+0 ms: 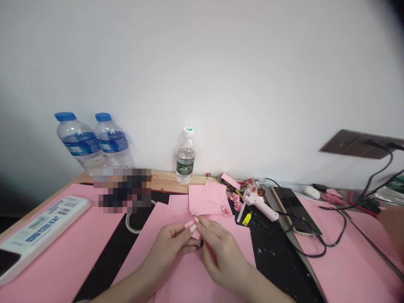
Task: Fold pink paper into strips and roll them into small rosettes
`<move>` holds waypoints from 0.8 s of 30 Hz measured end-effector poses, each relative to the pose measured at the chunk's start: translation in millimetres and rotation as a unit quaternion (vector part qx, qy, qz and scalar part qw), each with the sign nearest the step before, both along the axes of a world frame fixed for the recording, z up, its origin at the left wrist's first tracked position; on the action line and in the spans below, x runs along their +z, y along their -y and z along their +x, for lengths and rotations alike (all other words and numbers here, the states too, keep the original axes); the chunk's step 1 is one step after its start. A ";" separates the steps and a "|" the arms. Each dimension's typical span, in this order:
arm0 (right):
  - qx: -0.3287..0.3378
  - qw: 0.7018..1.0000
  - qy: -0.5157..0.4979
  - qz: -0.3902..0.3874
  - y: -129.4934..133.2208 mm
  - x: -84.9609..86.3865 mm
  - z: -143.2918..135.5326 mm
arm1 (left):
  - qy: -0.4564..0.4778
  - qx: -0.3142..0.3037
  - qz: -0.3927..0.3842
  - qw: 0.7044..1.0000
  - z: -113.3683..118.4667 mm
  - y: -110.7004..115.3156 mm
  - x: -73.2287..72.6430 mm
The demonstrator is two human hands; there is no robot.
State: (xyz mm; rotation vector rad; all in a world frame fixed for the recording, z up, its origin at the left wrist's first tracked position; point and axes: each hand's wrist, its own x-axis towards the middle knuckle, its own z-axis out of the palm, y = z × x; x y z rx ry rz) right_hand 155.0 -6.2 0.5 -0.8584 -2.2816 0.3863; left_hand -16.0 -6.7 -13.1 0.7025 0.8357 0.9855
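Between the fingertips of both hands is a small piece of pink paper (191, 225), mostly covered by the fingers. My left hand (172, 242) pinches it from the left, thumb on top. My right hand (221, 248) closes on it from the other side. Both hands are over large pink paper sheets (151, 235). Just beyond the fingertips lies a stack of square pink papers (205, 195). Several small pink paper roses (236, 205) sit at its right edge, and a white glue gun (260, 206) rests beside them with its nozzle toward me.
A clear water bottle (185, 162) stands against the wall, with two larger blue-capped bottles (110, 143) at left. A long white box (44, 235) lies on pink sheets. Right of the glue gun are a phone (293, 210), black cables (315, 254) and a wall socket (353, 143).
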 end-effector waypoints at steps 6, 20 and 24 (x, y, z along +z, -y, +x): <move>0.008 0.996 -0.058 -0.066 -1.7 -2.6 1.1 | 0.021 0.005 -0.003 1.000 -2.3 -1.3 0.9; -0.053 0.958 -0.179 -0.217 -6.3 -7.7 1.4 | -0.123 -0.077 0.019 0.989 -1.8 -1.7 8.6; -0.032 0.962 -0.106 -0.251 -9.2 -6.9 0.6 | -0.131 -0.155 0.037 0.979 -0.2 -0.6 3.4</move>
